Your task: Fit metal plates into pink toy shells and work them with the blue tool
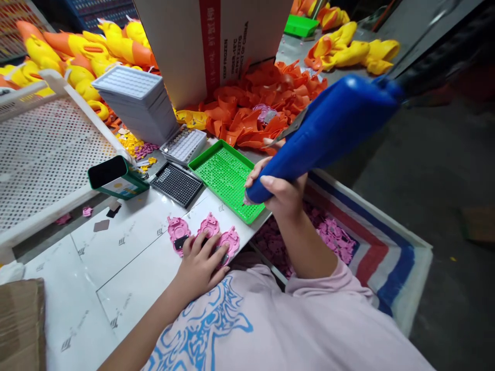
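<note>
My right hand is closed round a blue power screwdriver with a metal lever. The tool is tilted, its lower end over the near right edge of the green perforated tray, and a dark cable runs from its upper end. My left hand lies with fingers spread over three pink plastic parts set in a row on the white tabletop. A black piece sits on the leftmost part. My fingers partly cover the other two.
A black grid tray, a dark green tin and stacked white trays stand to the left. Orange pieces lie before a carton. At right, a striped-lined bin holds pink parts. A white crate borders the left.
</note>
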Motion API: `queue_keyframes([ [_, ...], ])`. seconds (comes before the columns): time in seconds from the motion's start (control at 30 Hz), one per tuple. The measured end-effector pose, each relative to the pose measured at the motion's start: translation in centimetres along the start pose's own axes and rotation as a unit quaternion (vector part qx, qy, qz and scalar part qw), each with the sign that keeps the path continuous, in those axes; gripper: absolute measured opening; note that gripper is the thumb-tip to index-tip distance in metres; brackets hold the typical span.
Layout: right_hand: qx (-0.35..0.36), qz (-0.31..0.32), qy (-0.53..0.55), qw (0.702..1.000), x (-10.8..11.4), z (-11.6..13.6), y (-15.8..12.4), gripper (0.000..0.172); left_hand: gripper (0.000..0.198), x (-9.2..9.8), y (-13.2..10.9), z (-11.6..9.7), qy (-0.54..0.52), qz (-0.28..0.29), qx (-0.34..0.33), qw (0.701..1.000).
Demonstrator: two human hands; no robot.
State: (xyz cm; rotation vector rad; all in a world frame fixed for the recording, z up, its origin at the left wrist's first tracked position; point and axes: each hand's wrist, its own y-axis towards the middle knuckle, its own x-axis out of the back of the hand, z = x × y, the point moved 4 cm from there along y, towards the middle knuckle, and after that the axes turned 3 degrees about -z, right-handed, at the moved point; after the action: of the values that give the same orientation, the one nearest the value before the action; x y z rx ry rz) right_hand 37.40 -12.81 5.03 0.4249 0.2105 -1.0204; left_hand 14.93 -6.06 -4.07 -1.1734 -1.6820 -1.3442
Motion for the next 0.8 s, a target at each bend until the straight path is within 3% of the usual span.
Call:
queue_keyframes([
  [0.13,-0.054,-0.01,-0.025,0.998,0.3,-2.8,-0.4,0.014,0.036,0.1,0.0,0.0,0.0,-0.002,-0.002,1.0],
  [0.27,-0.059,-0.022,-0.031,0.998,0.6,-4.8,-0.2,0.013,0.036,0.1,0.2,0.0,-0.003,-0.01,-0.002,1.0],
  [0.8,-0.098,0.003,-0.038,0.995,0.2,-4.9,-0.2,0.019,0.036,0.0,0.4,0.3,-0.012,-0.012,0.006,1.0],
])
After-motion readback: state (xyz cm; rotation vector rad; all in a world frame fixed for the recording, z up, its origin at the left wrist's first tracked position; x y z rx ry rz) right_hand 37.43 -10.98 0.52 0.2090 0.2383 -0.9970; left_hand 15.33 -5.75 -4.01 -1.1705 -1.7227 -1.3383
